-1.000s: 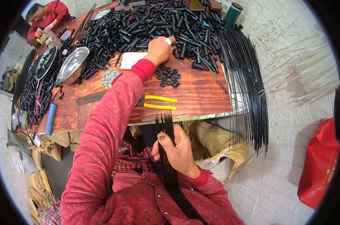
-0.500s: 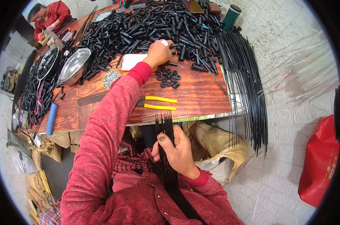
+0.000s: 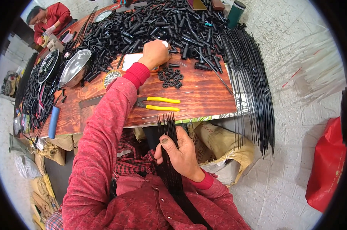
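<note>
My left hand (image 3: 155, 53) reaches over the table at the right end of a shallow white tray (image 3: 130, 60). Its fingers curl downward, tips hidden, so what they pinch cannot be made out; something white wraps one fingertip. Close by its right side lie a short black tubular fitting (image 3: 173, 65) and a cluster of black ring-like pieces (image 3: 170, 78). Below the table's front edge, my right hand (image 3: 181, 151) is closed around a bundle of thin black rods (image 3: 167, 128), tips pointing up. The bundle's lower part runs down across my lap.
Black tubular parts (image 3: 154, 25) heap across the table's back. Yellow-handled pliers (image 3: 162, 104) lie in front, a bowl of small metal pieces (image 3: 112, 77) beside my sleeve. Long black rods (image 3: 253, 88) overhang the right edge. Another person (image 3: 53, 21) works at far left.
My left hand has shifted left from the black parts to the white tray's right end, uncovering a short black fitting. My right hand keeps its grip on the rods.
</note>
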`<state>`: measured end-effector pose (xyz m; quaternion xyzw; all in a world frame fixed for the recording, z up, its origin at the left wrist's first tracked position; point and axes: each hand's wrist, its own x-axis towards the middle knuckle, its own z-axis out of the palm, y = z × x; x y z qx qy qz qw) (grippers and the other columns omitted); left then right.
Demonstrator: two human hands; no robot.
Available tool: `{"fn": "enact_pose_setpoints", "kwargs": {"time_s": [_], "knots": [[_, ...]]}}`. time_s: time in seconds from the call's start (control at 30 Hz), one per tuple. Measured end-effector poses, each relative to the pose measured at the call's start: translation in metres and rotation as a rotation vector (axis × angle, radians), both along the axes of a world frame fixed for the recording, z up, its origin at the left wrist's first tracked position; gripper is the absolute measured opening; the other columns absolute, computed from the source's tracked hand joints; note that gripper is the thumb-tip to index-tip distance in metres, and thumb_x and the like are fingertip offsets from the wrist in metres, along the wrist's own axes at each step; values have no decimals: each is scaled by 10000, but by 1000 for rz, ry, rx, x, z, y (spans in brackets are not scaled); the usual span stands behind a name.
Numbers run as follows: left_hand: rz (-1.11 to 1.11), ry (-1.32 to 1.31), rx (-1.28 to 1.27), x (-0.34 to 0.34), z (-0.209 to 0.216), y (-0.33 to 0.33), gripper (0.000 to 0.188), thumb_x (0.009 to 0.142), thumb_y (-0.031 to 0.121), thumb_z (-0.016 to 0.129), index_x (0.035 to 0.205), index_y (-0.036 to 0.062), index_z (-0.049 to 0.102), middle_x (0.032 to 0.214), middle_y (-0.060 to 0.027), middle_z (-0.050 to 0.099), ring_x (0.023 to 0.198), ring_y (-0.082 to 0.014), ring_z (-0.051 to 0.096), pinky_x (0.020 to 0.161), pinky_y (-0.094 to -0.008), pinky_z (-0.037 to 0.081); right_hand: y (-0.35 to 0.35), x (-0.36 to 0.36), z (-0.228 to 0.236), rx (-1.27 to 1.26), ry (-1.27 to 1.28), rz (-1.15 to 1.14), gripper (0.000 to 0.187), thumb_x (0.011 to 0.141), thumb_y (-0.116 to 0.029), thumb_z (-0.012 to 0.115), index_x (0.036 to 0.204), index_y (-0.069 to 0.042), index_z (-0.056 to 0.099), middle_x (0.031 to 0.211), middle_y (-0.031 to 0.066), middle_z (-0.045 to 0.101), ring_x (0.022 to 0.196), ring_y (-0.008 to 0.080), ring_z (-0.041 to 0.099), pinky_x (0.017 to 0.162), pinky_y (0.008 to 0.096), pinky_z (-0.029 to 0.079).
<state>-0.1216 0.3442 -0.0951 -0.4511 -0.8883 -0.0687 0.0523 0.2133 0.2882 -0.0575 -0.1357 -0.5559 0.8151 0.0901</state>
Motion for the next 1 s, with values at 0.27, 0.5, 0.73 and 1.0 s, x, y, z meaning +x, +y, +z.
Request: {"fn": "enact_pose_setpoints", "kwargs": {"time_s": [0.27, 0.5, 0.73, 1.0], "knots": [[-49, -714, 495, 4, 11, 1, 308, 950, 278, 687, 1214, 118, 695, 1021, -142, 753, 809, -221, 715, 682, -316, 551, 4, 3, 4, -12, -43, 23, 237, 1074, -245, 536, 1066, -17, 475, 735, 99, 641, 611, 148, 620, 596, 271, 521], [-249, -1846, 851, 40, 44, -59, 450, 1037, 150, 578, 1453, 1, 495, 1295, -184, 649, 737, -42, 504, 588, -169, 451, -3, 4, 5, 2, -29, 22, 237, 1071, -251, 542, 1051, -25, 475, 722, 102, 639, 592, 147, 617, 574, 270, 518], [-13, -1840, 1089, 80, 23, -140, 343, 1003, 168, 645, 1308, 16, 606, 1219, -167, 691, 851, -120, 672, 728, -217, 590, -20, 8, 9, 16, -73, -11, 245, 1055, -276, 573, 1063, -47, 485, 705, 98, 638, 560, 145, 612, 533, 254, 516], [-71, -1816, 1100, 143, 22, -236, 430, 957, 104, 701, 1355, 42, 549, 1179, -146, 699, 883, -131, 704, 807, -251, 603, -48, 2, 16, 32, -72, -17, 256, 1059, -286, 562, 1055, -38, 496, 671, 103, 634, 537, 141, 595, 524, 257, 505]]}}
